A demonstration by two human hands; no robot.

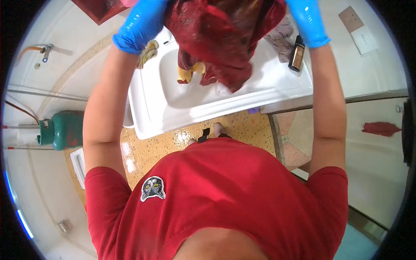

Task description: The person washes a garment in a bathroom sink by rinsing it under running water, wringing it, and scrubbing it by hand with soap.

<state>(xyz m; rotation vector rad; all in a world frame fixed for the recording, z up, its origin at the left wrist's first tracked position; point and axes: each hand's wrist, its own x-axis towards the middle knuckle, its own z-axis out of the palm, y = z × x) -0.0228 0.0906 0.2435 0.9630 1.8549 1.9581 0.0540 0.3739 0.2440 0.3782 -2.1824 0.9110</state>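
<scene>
While both arms were out in front, fairly straight, approx. parallel, the L hand (141, 21), blue-gloved, was at the cloth's (212, 32) L edge, back of hand toward the cam, cuff bunched at the wrist. R hand (308, 21), same glove, was by the top R corner, wrist nearly in line w/ the forearm. Fingers ran out of frame at the top, so can't tell how far they were curled; cloth was held up betw. the two.

It hung above the sink (195, 115), dk red, shiny as if wet, crumpled, w/ near-black patches and deep folds toward the R. Long axis couldn't be read for sure, top being cut off; the visible part ran from the top edge down toward the wearer, broad up top, narrowing to a loose btm end that pointed at the body, a bit R of ctr.

L to R around it: tap (46, 52) on the wall, green cyl. (67, 130), yellow-green rag (149, 54) just beside the L wrist, yellowish piece (199, 68) part-hidden at the cloth's lower L (can't tell what), gray cloth (281, 41), then black btl. (297, 56) w/ tan label, near the R wrist. Far R, small red rag (381, 129).
</scene>
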